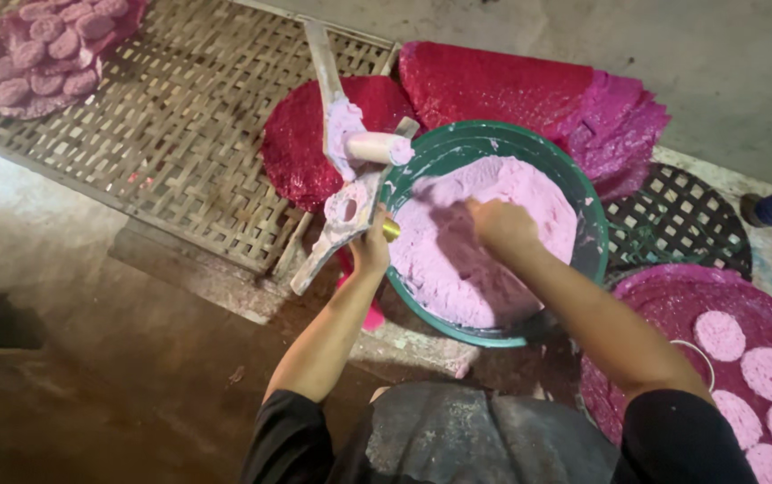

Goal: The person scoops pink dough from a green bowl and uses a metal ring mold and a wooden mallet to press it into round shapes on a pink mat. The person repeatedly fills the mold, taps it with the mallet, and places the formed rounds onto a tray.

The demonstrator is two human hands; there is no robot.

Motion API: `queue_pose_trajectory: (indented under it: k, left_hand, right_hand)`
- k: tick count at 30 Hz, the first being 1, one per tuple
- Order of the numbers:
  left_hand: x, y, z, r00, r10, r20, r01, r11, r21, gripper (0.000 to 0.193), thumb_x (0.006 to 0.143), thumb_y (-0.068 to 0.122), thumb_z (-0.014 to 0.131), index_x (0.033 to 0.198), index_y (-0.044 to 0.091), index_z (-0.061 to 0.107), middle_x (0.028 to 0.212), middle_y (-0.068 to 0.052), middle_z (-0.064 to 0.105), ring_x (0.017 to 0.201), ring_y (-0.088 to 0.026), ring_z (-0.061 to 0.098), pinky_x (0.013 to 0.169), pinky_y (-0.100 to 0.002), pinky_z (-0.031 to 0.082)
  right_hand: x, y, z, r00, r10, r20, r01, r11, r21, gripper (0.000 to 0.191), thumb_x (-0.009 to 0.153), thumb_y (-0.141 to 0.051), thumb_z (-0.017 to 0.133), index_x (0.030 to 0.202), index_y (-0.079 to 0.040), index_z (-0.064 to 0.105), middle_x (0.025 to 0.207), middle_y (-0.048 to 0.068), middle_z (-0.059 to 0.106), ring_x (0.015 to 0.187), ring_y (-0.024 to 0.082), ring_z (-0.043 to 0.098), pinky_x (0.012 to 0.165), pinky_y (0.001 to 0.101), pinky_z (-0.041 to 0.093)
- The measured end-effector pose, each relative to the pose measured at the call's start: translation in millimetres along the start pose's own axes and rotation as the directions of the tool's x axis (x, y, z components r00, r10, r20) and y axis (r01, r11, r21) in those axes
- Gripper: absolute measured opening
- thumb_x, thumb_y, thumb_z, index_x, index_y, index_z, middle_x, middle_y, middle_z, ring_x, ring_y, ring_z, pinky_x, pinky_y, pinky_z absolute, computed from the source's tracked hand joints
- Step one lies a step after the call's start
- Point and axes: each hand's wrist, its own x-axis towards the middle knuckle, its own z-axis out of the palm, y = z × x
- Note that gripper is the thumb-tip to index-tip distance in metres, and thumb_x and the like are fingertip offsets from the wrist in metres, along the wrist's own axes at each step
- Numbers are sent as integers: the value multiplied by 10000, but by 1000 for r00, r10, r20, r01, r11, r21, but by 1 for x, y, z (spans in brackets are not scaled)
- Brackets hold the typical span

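1. Fingers of my right hand (pixel 499 224) are curled and pressed down into the soft pink dough; whether they have closed on a lump of it I cannot tell. My left hand (pixel 370 249) is wrapped tight around the lower arm of the pale wooden hinged press (pixel 343 211), which leans on the basin's left rim.
2. Largest in view, the woven bamboo lattice mat (pixel 180 134) spreads flat across the upper left, coarse and open-weave.
3. Next, the round green plastic basin (pixel 493 143) sits centre, its inside smeared pink, filled with the grainy, matte pink dough (pixel 466 269).
4. Behind it, rough crimson and magenta round mats (pixel 493 85) lie fanned and overlapping.
5. At lower right, a magenta round mat (pixel 672 305) carries thin, pitted pale-pink discs (pixel 769 372).
6. Far upper left, small thick pink cakes (pixel 50 49) are heaped on another round mat.
7. Smallest, a short pale cylindrical roller (pixel 379 148), dough-caked, juts from the press.
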Motion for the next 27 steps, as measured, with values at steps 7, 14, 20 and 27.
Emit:
queue_pose_trajectory:
  k: [7,14,20,27]
  left_hand:
    - [-2,10,-1,998,56,-5,-56,992,-112,197,975,216,623,1052,36,643,918,-64,662,819,-158,645,701,-314,535]
    - [1,16,-8,1000,13,-18,-15,996,-90,242,941,199,663,1115,33,629,949,-84,648,804,-189,633,687,-346,527]
    - [-21,70,-38,945,210,252,-277,923,267,452,853,265,733,1243,61,627,1139,-112,660,960,-234,660,815,-371,543]
    - [-61,115,6,677,148,721,-686,483,545,702,816,324,744,1445,70,561,1321,-153,641,1140,-292,648,900,-383,543]
  right_hand:
    - [-28,-21,-6,985,167,50,-174,954,245,294,1081,-365,467,1190,-242,711,906,229,726,857,428,706,760,556,543]
    - [-73,-17,-47,998,-27,63,-2,906,423,349,963,-314,545,1236,-214,739,1006,199,745,865,394,716,751,485,557]
    - [-118,65,-74,974,-194,114,-7,481,877,326,967,-264,645,1261,-149,730,1071,140,786,935,151,666,821,333,536]
    - [-130,53,-140,966,-235,111,172,896,409,311,913,-315,656,1198,-234,753,1016,121,802,882,250,769,761,379,573]
